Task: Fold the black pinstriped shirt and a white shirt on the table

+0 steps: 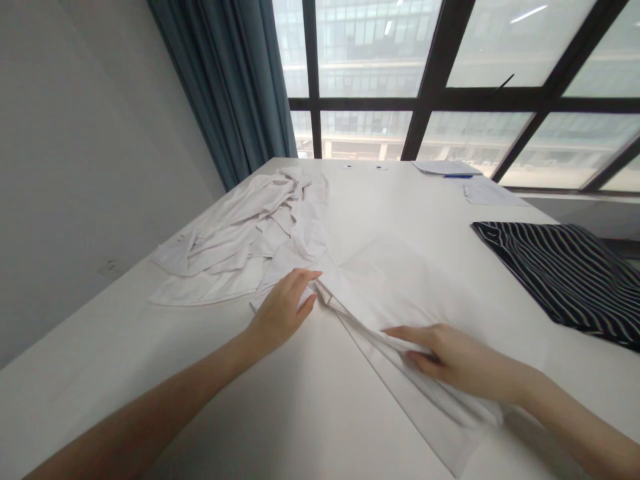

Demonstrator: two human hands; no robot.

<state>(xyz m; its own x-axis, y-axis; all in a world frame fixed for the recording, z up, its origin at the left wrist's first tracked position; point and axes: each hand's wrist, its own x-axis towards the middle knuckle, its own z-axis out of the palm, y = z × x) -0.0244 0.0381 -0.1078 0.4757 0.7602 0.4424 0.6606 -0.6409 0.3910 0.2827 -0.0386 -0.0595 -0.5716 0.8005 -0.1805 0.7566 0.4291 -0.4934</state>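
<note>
A white garment (400, 287) stretches over the table, bunched at the far left and spread flatter at the right. My left hand (283, 307) is at its narrow middle, with the fabric edge between forefinger and thumb. Further right and nearer to me, my right hand (450, 357) pinches the same long edge and lifts it a little. Below the raised edge, a lower layer of the cloth shows, lying on the tabletop. The right end of the garment is blurred and partly hidden behind my right hand and forearm.
On the right of the white table (240, 413) lies a folded black striped cloth (565, 273). Papers (445, 167) and a blue pen (458, 176) rest at the far right edge. Beyond stand a blue curtain (230, 80) and large windows; a grey wall (100, 133) borders the left.
</note>
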